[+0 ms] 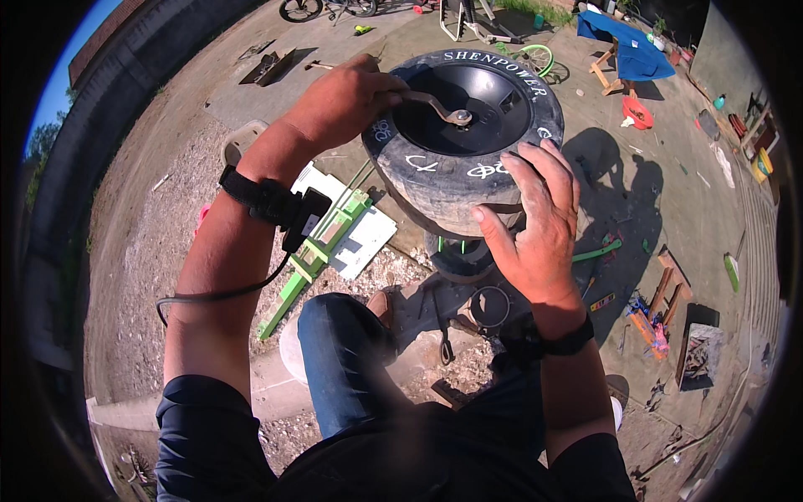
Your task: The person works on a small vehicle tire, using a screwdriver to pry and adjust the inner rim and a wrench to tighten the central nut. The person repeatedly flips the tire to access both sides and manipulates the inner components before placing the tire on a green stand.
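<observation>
My left hand (364,105) grips a curved metal wrench (431,104), whose end sits on the centre bolt of a black wheel hub (464,88). The hub lies face up inside a scuffed black tyre (422,188) with white markings. My right hand (535,222) rests on the tyre's near right edge, fingers spread and bent, thumb against the sidewall. Under this wheel is another round black piece (460,268) with green parts, partly hidden by the tyre.
A green metal frame (293,293) lies on a white sheet (368,247) at left. Scattered around are a metal ring (489,306), scrap wood (669,284), a metal box (698,360), a red basin (637,114), a blue-covered stand (627,46) and a bicycle (326,8). A wall (67,167) runs along the left.
</observation>
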`<state>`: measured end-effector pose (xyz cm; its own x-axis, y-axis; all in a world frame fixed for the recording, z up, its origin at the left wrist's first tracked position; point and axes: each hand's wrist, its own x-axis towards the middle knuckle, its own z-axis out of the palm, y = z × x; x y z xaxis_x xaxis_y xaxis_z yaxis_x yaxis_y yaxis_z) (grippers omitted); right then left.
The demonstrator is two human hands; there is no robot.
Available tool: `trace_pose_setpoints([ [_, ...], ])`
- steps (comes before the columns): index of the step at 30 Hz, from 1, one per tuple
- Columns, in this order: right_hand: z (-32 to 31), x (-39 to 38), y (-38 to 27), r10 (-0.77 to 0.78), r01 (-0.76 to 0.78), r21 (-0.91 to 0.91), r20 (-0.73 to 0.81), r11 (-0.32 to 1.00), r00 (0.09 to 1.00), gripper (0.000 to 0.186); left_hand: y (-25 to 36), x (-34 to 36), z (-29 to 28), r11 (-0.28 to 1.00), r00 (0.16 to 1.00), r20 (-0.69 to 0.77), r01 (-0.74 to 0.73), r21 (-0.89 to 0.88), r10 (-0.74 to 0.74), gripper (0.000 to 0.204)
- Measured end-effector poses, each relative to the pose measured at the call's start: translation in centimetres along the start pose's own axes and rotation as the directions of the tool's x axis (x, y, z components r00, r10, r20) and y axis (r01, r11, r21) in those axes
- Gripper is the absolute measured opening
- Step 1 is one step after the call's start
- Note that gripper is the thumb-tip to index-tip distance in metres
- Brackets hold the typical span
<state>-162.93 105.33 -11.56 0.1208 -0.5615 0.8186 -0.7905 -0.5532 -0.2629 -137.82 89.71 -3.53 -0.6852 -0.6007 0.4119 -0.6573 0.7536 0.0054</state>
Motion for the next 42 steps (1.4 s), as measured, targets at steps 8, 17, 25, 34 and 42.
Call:
trace_pose_setpoints([
  [8, 1.3, 0.3, 1.1, -0.017, 0.016, -0.015, -0.1, 1.0, 0.995, 0.065, 1.7, -1.7, 0.5, 0.995, 0.993, -0.102, 0.071, 0.074, -0.063, 0.022],
  [17, 2.3, 0.7, 0.9, -0.041, 0.031, -0.059, -0.168, 0.998, 0.985, 0.061, 4.6, -2.9, -0.8, 0.982, 0.988, -0.078, 0.144, 0.123, -0.135, 0.025],
  [25, 1.9, 0.4, 0.7, -0.03, 0.024, -0.046, -0.121, 0.999, 0.992, 0.059, 10.0, -5.2, -3.9, 0.991, 0.996, 0.076, -0.04, -0.125, 0.049, 0.034],
  [34, 2.4, -0.4, 1.5, -0.039, 0.034, -0.05, -0.111, 0.998, 0.993, 0.063, 12.0, 0.3, -2.8, 0.932, 0.93, 0.118, -0.331, -0.15, 0.349, 0.029],
  [42, 3.4, -1.7, 2.3, -0.052, 0.064, 0.067, -0.17, 0.996, 0.984, 0.057, 12.5, 7.4, -0.5, 0.889, 0.887, 0.078, -0.449, -0.085, 0.455, 0.022],
])
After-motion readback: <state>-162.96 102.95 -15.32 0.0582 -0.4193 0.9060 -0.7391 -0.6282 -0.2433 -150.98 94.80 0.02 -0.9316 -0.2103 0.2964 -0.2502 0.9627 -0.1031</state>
